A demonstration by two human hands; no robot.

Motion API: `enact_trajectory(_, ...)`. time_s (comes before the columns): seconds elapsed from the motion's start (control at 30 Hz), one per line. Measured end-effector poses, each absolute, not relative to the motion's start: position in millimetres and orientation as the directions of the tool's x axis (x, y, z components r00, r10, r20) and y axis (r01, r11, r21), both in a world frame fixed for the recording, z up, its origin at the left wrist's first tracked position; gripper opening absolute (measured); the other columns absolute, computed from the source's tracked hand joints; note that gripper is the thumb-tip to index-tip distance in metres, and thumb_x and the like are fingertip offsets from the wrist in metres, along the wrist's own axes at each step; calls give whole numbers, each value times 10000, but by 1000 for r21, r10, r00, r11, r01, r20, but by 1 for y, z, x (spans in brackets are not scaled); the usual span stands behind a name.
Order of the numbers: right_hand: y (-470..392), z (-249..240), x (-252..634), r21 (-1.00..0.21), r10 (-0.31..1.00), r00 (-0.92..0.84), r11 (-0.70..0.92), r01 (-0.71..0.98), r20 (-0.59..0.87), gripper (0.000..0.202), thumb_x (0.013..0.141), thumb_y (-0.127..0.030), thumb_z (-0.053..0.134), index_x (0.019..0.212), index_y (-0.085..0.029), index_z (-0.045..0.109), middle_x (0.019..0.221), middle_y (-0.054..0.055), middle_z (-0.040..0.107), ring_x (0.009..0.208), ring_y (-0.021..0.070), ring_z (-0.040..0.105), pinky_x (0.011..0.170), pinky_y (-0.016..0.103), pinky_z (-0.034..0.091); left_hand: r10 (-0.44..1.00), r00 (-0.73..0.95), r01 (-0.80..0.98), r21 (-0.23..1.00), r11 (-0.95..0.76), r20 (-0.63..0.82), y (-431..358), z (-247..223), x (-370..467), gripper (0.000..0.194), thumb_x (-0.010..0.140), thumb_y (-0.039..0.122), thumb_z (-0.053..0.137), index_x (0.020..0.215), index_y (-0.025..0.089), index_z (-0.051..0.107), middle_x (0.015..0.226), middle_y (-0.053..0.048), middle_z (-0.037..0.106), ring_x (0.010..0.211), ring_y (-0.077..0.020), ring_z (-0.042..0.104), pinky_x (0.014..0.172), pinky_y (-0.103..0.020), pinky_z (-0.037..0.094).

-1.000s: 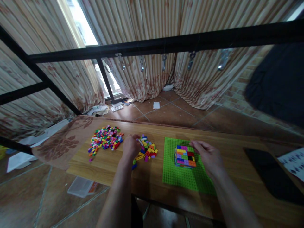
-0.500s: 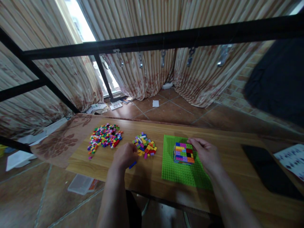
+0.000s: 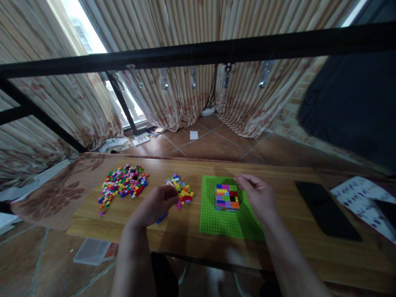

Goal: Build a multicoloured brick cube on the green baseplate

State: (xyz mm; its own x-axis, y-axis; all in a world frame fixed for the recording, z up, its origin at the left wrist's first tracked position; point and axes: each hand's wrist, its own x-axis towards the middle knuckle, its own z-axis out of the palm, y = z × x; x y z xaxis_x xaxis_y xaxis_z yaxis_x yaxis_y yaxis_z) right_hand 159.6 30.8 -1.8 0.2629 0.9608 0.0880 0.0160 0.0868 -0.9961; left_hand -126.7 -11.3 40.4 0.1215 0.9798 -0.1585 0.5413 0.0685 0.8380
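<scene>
A block of stacked multicoloured building bricks [image 3: 227,202] sits on a green baseplate [image 3: 213,227]. My right hand [image 3: 258,196] is just right of the stack, over the plate's far part, thumb and forefinger pinched together; anything between them is too small to make out. My left hand [image 3: 156,205] hangs with curled fingers at the near left side of a small pile of loose bricks [image 3: 185,192], partly covering it. Whatever its fingertips may hold is hidden. A blue brick [image 3: 162,218] lies on the table just below that hand.
A larger brick pile [image 3: 123,181] spreads at the left of the wooden table [image 3: 185,235]. To the right lie a black flat slab [image 3: 326,210] and a printed sheet [image 3: 355,198]. A black metal rail [image 3: 198,55] with hanging clips crosses beyond the table. A clear plastic box [image 3: 91,251] is on the floor.
The view has swung right, so everything appears shifted left. My left hand has lifted slightly and its fingers have turned toward the baseplate. My right hand stays pinched beside the stack.
</scene>
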Motion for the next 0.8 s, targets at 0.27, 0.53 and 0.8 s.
enact_trajectory(0.27,11,22,147,-884,905,-219,409,225,364,198,793,-301,682,982,-269,728,987,33,689,926,192,640,858,364,507,942,310,194,978,71,-130,10,25,-52,365,813,487,536,657,158,560,540,33,463,498,-84,405,498,-214,320)
enact_trajectory(0.53,12,16,149,-755,861,-288,507,417,419,171,859,-303,628,996,-270,724,956,43,673,930,198,616,825,360,491,912,390,205,978,47,-125,16,20,-38,427,838,529,508,640,152,530,534,42,445,491,-74,389,489,-210,299)
enact_trajectory(0.8,13,13,156,-681,863,-283,505,531,419,112,855,-288,625,873,-271,734,913,36,656,905,204,603,814,365,474,966,236,319,947,29,-109,21,17,-33,436,832,528,486,593,164,496,503,52,393,489,-78,343,484,-221,252)
